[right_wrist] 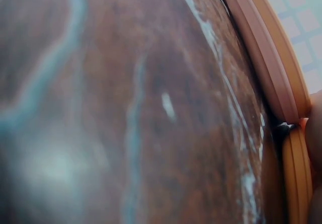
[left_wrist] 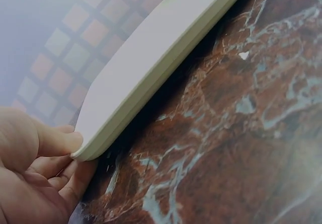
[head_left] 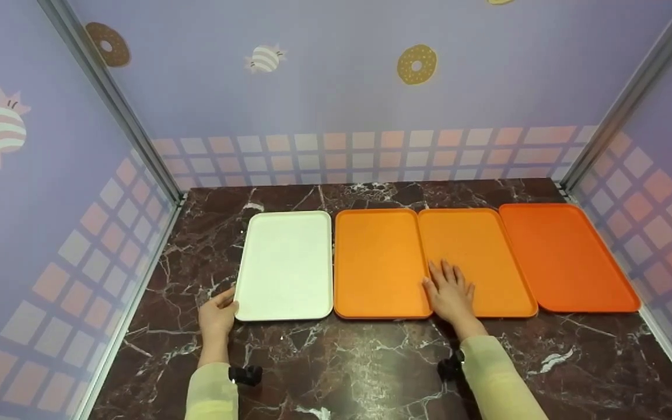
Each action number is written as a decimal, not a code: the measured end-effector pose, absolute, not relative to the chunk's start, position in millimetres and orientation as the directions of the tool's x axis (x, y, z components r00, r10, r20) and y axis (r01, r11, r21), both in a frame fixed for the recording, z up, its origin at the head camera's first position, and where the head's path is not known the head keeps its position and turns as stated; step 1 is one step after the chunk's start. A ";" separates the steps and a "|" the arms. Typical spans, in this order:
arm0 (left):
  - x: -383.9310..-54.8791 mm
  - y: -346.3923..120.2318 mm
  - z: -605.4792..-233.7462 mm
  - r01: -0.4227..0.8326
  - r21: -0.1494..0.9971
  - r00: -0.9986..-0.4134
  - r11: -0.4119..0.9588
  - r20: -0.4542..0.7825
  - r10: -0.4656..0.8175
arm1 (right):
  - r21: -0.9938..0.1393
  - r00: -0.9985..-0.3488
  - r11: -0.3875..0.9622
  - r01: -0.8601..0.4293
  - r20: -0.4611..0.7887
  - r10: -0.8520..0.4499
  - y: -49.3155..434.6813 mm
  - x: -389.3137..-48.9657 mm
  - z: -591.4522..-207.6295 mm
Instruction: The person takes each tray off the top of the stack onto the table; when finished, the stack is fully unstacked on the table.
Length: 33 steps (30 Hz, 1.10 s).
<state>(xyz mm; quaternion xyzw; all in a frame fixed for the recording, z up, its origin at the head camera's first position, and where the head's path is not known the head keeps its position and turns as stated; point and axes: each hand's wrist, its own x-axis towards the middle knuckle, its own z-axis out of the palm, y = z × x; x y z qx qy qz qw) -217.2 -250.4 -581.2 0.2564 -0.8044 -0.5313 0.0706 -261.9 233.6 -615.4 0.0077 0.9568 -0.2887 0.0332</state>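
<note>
A white tray (head_left: 286, 265) lies leftmost in a row of trays on the marble-patterned table. At its front left corner my left hand (head_left: 217, 315) pinches the rim; in the left wrist view the thumb (left_wrist: 63, 141) is on top and the other fingers are beneath. My right hand (head_left: 450, 294) rests with fingers spread on the front left part of the second orange tray (head_left: 470, 245), by its seam with the first orange tray (head_left: 380, 262). In the right wrist view only a sliver of that hand (right_wrist: 315, 133) shows.
A redder orange tray (head_left: 569, 256) lies at the right end of the row, near the right wall. Patterned panels enclose the dark marble-look table (head_left: 365, 361) at the left, back and right. Black wrist devices sit at both sleeves.
</note>
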 end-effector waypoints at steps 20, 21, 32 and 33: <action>-213.7 -246.7 -584.2 -0.286 0.954 -0.801 0.090 -0.187 -0.569 | -0.567 -0.996 0.822 0.053 -0.093 0.000 233.4 -261.5 -613.0; -214.2 -245.8 -584.0 -0.280 0.956 -0.797 0.090 -0.178 -0.578 | -0.566 -0.996 0.823 0.054 -0.093 0.001 233.4 -261.7 -613.4; -213.6 -241.5 -583.7 -0.241 0.966 -0.756 0.094 -0.126 -0.642 | -0.562 -0.997 0.826 0.045 -0.081 -0.001 234.5 -263.1 -615.0; -213.5 -241.3 -583.9 -0.233 0.968 -0.751 0.096 -0.116 -0.650 | -0.563 -0.997 0.826 0.045 -0.082 -0.001 234.5 -263.1 -614.9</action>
